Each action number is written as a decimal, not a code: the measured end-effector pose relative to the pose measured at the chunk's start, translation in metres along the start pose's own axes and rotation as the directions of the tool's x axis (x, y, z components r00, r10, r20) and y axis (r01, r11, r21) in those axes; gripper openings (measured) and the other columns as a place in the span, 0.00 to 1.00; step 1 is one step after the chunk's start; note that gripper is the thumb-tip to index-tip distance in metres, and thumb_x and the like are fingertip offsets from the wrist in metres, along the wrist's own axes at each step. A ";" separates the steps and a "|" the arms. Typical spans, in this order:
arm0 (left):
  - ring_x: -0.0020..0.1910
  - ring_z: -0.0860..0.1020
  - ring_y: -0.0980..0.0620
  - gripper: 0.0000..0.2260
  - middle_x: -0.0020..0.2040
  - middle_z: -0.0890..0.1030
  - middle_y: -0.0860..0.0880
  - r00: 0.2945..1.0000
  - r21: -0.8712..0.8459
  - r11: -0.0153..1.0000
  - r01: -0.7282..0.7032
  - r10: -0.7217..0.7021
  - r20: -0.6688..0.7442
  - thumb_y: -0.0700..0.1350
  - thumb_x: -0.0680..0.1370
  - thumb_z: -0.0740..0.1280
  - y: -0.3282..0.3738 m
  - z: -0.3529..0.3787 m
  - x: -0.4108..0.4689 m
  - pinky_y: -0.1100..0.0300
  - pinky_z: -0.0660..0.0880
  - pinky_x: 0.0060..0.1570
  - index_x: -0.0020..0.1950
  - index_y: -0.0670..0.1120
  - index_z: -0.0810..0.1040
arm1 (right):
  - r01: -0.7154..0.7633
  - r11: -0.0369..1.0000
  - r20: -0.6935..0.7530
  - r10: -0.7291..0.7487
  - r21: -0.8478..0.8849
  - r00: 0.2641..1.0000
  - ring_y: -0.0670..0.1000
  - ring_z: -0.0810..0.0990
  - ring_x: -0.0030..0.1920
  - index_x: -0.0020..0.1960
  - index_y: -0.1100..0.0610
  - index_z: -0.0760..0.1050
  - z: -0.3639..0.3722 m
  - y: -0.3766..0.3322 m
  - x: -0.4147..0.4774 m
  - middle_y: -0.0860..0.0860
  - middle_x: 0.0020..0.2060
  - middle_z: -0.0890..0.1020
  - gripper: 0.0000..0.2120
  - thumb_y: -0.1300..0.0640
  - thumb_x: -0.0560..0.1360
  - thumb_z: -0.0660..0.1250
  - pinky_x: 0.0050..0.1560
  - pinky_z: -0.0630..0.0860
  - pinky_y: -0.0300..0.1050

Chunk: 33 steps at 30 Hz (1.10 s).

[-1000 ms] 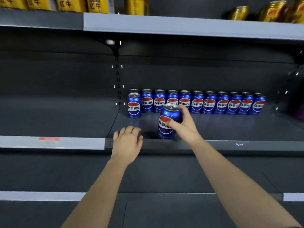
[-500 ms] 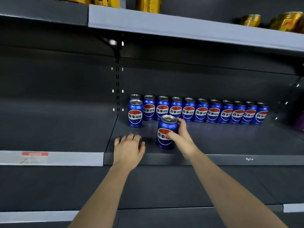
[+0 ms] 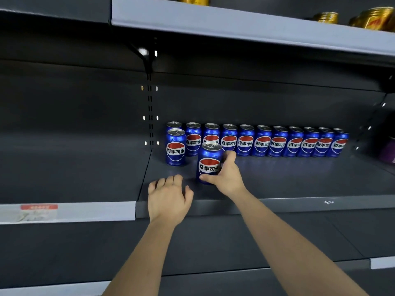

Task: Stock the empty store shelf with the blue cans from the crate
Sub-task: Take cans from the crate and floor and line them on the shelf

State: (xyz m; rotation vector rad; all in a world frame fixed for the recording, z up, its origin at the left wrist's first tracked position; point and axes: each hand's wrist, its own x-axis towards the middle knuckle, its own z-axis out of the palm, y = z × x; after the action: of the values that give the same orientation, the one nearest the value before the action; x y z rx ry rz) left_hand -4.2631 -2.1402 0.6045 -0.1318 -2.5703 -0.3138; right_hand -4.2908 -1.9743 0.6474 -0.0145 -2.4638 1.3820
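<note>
The right hand (image 3: 226,176) grips a blue can (image 3: 209,163), thumb across its lower front and fingers curled round its right side. The can is upright over the shelf (image 3: 299,180), about midway between the back wall and the lip (image 3: 299,205); whether its base touches the shelf cannot be told. The left hand (image 3: 168,199) lies palm down at the lip, fingers loosely spread, holding nothing, just left of and below the can.

A row (image 3: 277,142) of blue cans stands tight against the back wall, running from beside the slotted post (image 3: 150,116) nearly to the shelf's right end. A front can (image 3: 175,147) stands alone before the row's leftmost one, near the shelf's left edge. The held can is to its right with a gap between them, and in front of the row's third can.

Right of the held can, the strip of shelf between row and lip is bare all the way across. The upper shelf (image 3: 235,24), bearing gold cans (image 3: 372,18), hangs well above the can tops. The left bay (image 3: 74,167) ends in a pale price strip (image 3: 64,212).
</note>
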 end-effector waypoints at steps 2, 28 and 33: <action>0.38 0.78 0.47 0.19 0.37 0.81 0.50 1.000 0.004 1.000 -0.010 0.010 0.000 0.54 0.73 0.52 0.000 0.000 -0.001 0.51 0.72 0.47 0.47 0.48 0.79 | -0.020 1.000 -0.009 0.020 -0.018 1.000 0.51 0.78 0.61 0.62 0.54 0.60 0.005 -0.004 0.007 0.50 0.61 0.77 0.38 0.58 0.63 0.82 0.58 0.76 0.45; 0.40 0.78 0.49 0.15 0.39 0.81 0.52 0.999 -0.058 0.998 -0.025 0.023 -0.041 0.53 0.73 0.56 -0.003 0.005 0.001 0.52 0.73 0.51 0.47 0.50 0.81 | -0.106 0.991 -0.057 0.111 0.086 0.992 0.55 0.75 0.66 0.73 0.49 0.58 0.056 -0.009 0.062 0.51 0.67 0.74 0.39 0.64 0.70 0.75 0.57 0.79 0.58; 0.40 0.78 0.49 0.15 0.39 0.81 0.53 0.999 -0.056 0.998 -0.017 0.016 -0.031 0.52 0.73 0.56 -0.004 0.006 0.000 0.52 0.72 0.52 0.47 0.50 0.80 | -0.091 0.994 -0.020 0.092 0.059 0.996 0.52 0.69 0.71 0.77 0.51 0.55 0.053 -0.008 0.060 0.51 0.70 0.71 0.42 0.64 0.71 0.74 0.68 0.71 0.54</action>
State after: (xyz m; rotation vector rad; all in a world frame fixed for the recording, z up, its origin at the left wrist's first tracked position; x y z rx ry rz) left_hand -4.2669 -2.1426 0.5993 -0.1673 -2.5294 -0.3794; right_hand -4.3612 -2.0134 0.6442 -0.1312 -2.4309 1.4825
